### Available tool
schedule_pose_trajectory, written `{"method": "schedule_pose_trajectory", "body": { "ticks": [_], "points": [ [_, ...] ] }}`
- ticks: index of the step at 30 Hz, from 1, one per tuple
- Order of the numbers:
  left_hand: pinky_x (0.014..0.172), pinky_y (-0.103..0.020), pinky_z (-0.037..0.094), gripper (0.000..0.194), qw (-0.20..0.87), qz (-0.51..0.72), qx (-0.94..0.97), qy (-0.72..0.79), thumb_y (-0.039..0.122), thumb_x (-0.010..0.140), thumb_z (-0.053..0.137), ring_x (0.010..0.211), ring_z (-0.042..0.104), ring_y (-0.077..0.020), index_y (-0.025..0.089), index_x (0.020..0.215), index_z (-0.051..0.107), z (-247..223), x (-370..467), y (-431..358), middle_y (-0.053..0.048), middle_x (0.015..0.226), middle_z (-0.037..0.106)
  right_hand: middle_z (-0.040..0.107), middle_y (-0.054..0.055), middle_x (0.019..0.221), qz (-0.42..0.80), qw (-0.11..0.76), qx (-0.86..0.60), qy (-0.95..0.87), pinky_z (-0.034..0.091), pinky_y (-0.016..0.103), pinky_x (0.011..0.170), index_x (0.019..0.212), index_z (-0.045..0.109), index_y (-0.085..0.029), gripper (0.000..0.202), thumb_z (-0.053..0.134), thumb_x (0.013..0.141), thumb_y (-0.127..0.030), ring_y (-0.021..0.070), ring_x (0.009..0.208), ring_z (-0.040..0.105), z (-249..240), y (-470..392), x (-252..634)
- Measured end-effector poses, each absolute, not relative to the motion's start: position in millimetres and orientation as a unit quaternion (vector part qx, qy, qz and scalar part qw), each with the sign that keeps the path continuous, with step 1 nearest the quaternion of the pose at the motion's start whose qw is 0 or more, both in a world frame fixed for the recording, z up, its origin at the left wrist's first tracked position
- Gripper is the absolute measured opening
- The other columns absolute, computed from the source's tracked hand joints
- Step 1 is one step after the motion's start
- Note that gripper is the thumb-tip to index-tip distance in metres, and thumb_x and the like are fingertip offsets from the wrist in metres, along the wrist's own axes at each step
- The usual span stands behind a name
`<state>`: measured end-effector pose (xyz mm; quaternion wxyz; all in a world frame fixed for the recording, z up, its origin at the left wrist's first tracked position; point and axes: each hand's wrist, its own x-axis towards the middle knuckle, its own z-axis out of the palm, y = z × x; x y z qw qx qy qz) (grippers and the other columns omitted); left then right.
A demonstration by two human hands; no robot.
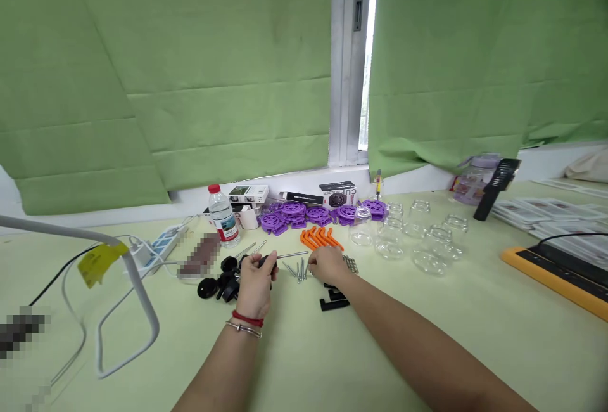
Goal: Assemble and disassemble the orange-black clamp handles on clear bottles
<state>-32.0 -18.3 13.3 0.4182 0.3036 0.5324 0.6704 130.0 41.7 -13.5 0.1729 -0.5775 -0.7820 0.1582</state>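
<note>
My left hand (255,282) is closed around the dark handle of a screwdriver (292,254), whose metal shaft points right. My right hand (327,264) has its fingers pinched together near the shaft's tip; whatever they hold is too small to make out. Between the hands lie several long screws (300,270). Small metal pieces (351,264) sit just right of my right hand, with orange hooked parts (320,238) behind it and black bracket parts (334,303) in front. Black round parts (208,288) lie left of my left hand.
Purple parts (318,214) line the back, beside clear plastic domes (430,261). A bottle (223,215) and power strip (166,242) stand back left. A grey metal tube frame (145,298) is at left. An orange-edged black device (553,276) lies right.
</note>
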Motion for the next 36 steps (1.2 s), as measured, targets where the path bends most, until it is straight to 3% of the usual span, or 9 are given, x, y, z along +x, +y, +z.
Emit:
{"method": "schedule_pose_trajectory", "body": {
  "ticks": [6, 13, 18, 24, 31, 36],
  "points": [
    [0.047, -0.021, 0.038, 0.047, 0.383, 0.649, 0.359, 0.551, 0.043, 0.056, 0.075, 0.045, 0.045, -0.0058, 0.014, 0.086, 0.053, 7.7, -42.6, -15.3, 0.007, 0.054, 0.048, 0.067, 0.006, 0.072, 0.153, 0.198, -0.576, -0.778, 0.025, 0.038, 0.085, 0.067, 0.071, -0.020, 0.016, 0.057, 0.071, -0.014, 0.0210, 0.079, 0.054, -23.8, 45.7, 124.1],
    [0.041, -0.021, 0.036, 0.043, 0.395, 0.605, 0.400, 0.564, 0.049, 0.058, 0.071, 0.041, 0.049, -0.0098, 0.017, 0.076, 0.048, 3.1, -44.7, -16.7, 0.006, 0.048, 0.050, 0.065, 0.003, 0.067, 0.206, 0.265, -0.577, -0.745, 0.032, 0.035, 0.083, 0.060, 0.064, -0.018, 0.014, 0.055, 0.066, -0.010, 0.0178, 0.073, 0.056, -10.6, 44.0, 134.9],
    [0.038, -0.021, 0.035, 0.043, 0.406, 0.552, 0.432, 0.587, 0.048, 0.057, 0.072, 0.037, 0.046, -0.0096, 0.017, 0.076, 0.050, 8.5, -39.7, -21.9, 0.007, 0.043, 0.048, 0.066, 0.003, 0.077, 0.286, 0.334, -0.574, -0.691, 0.041, 0.024, 0.062, 0.080, 0.063, -0.016, 0.015, 0.051, 0.071, -0.019, 0.0136, 0.067, 0.058, -3.8, 29.3, 155.2],
    [0.037, -0.020, 0.031, 0.039, 0.442, 0.541, 0.441, 0.564, 0.043, 0.059, 0.072, 0.037, 0.043, -0.0078, 0.014, 0.081, 0.056, 18.4, -27.3, -31.9, 0.006, 0.044, 0.049, 0.063, 0.000, 0.061, 0.535, 0.459, -0.490, -0.512, 0.038, 0.023, 0.055, 0.065, 0.059, -0.015, 0.009, 0.062, 0.057, -0.015, 0.0094, 0.053, 0.049, 6.8, 0.8, 175.7],
    [0.035, -0.019, 0.030, 0.035, 0.520, 0.498, 0.444, 0.534, 0.042, 0.060, 0.072, 0.042, 0.049, -0.0071, 0.014, 0.072, 0.054, 32.1, -14.6, -51.0, 0.000, 0.066, 0.057, 0.066, 0.004, 0.067, 0.633, 0.470, -0.443, -0.426, 0.030, 0.021, 0.046, 0.066, 0.061, -0.013, 0.013, 0.068, 0.057, -0.018, 0.0054, 0.046, 0.040, 7.7, -17.3, 185.1],
    [0.035, -0.019, 0.030, 0.034, 0.528, 0.482, 0.446, 0.539, 0.043, 0.062, 0.069, 0.041, 0.048, -0.0060, 0.015, 0.072, 0.054, 22.8, -13.8, -59.8, 0.001, 0.066, 0.057, 0.065, 0.005, 0.069, 0.676, 0.473, -0.422, -0.377, 0.031, 0.020, 0.045, 0.067, 0.061, -0.013, 0.016, 0.072, 0.058, -0.020, 0.0056, 0.049, 0.041, -1.4, -25.3, 183.4]
  ]
}}
